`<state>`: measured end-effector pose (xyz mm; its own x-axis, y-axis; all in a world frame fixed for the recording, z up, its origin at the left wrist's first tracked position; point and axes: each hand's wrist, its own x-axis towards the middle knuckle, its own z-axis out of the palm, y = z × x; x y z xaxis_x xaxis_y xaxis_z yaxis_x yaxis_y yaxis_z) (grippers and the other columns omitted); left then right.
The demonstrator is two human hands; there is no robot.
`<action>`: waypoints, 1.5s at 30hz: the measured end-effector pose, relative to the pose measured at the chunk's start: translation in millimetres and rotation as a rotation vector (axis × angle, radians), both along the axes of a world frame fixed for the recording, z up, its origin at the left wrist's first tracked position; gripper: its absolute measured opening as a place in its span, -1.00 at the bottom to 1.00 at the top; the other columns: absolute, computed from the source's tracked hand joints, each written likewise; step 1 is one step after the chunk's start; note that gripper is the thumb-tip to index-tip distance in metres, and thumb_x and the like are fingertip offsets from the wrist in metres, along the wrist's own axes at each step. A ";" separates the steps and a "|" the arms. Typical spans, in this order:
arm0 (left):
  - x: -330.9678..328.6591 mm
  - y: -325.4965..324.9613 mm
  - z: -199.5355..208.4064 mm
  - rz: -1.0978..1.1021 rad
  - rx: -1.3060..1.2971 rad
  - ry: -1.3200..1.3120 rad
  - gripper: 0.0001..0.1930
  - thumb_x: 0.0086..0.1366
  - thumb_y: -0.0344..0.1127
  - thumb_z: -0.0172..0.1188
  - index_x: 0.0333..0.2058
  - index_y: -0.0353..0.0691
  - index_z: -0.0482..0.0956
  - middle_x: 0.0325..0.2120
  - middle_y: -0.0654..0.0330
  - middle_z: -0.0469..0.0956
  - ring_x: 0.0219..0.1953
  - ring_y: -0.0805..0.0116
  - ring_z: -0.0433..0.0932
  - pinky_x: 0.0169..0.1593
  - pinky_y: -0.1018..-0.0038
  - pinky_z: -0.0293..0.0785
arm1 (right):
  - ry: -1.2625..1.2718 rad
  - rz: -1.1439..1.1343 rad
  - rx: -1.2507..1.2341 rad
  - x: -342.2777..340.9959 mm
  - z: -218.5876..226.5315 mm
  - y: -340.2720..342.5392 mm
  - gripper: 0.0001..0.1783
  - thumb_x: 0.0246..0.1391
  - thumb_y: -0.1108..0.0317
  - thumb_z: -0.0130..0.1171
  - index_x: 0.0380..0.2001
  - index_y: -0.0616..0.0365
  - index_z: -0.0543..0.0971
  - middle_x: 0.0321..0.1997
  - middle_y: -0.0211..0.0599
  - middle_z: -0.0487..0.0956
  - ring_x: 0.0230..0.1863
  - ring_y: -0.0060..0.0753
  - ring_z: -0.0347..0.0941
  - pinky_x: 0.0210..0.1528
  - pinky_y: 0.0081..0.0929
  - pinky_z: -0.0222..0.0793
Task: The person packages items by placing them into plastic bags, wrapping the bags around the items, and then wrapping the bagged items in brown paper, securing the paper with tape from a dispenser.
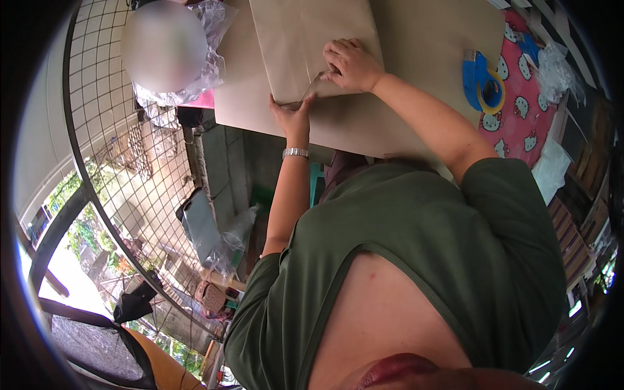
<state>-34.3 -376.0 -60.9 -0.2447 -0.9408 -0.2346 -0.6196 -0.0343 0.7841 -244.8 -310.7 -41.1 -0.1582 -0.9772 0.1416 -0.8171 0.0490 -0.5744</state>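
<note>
A flat rectangular parcel wrapped in brown paper [292, 49] lies in front of me, and its near end has a folded flap. My left hand [294, 120], with a silver band at the wrist, grips the near left corner, thumb and forefinger spread around the paper fold. Curled over the near right part of the parcel, my right hand [351, 65] pinches the slanting edge of the flap. Its other fingers are bent in. Under the parcel a large brown paper sheet [422, 123] covers the tabletop.
To the right, a blue tape dispenser [478, 81] with a yellow-edged roll stands near a pink patterned cloth [523, 104]. Clear crumpled plastic [556, 71] lies beyond it. Wire mesh [117, 84] rises on the left, beside a blurred round patch and more clear plastic [216, 26].
</note>
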 end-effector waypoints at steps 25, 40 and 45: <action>-24.1 9.9 -6.4 0.292 0.054 0.310 -0.05 -0.33 -0.32 0.54 0.07 -0.41 0.19 -0.04 -0.09 0.37 0.04 0.07 0.37 0.13 0.32 0.28 | 0.549 -0.942 0.376 -123.4 -13.0 253.4 -0.27 0.00 0.08 0.21 0.19 0.17 0.26 -0.08 0.24 0.37 -0.01 0.22 0.34 0.05 -0.12 0.29; -16.0 11.3 0.0 0.315 0.019 0.155 -0.03 -0.34 -0.16 0.53 0.09 -0.27 0.20 -0.03 -0.06 0.35 0.05 -0.01 0.32 0.10 0.22 0.27 | 0.201 0.268 0.519 44.7 163.3 -59.1 -0.31 -0.26 -0.13 0.28 0.06 -0.33 0.49 0.22 -0.08 0.19 0.11 -0.07 0.32 0.11 -0.29 0.29; -17.2 13.8 5.5 0.301 0.022 0.129 -0.02 -0.35 -0.13 0.54 0.09 -0.22 0.19 -0.04 -0.03 0.37 0.04 0.01 0.32 0.08 0.22 0.26 | 0.395 0.362 0.753 85.7 134.9 -118.8 -0.29 -0.36 0.04 0.30 0.04 -0.24 0.51 0.10 -0.11 0.40 0.03 -0.11 0.42 0.03 -0.27 0.37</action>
<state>-51.4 -362.3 -55.4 0.0147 -0.9705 -0.2408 -0.4750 -0.2187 0.8524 -159.1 -429.5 93.8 0.0991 -0.8137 -0.5728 -0.9853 0.0001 -0.1706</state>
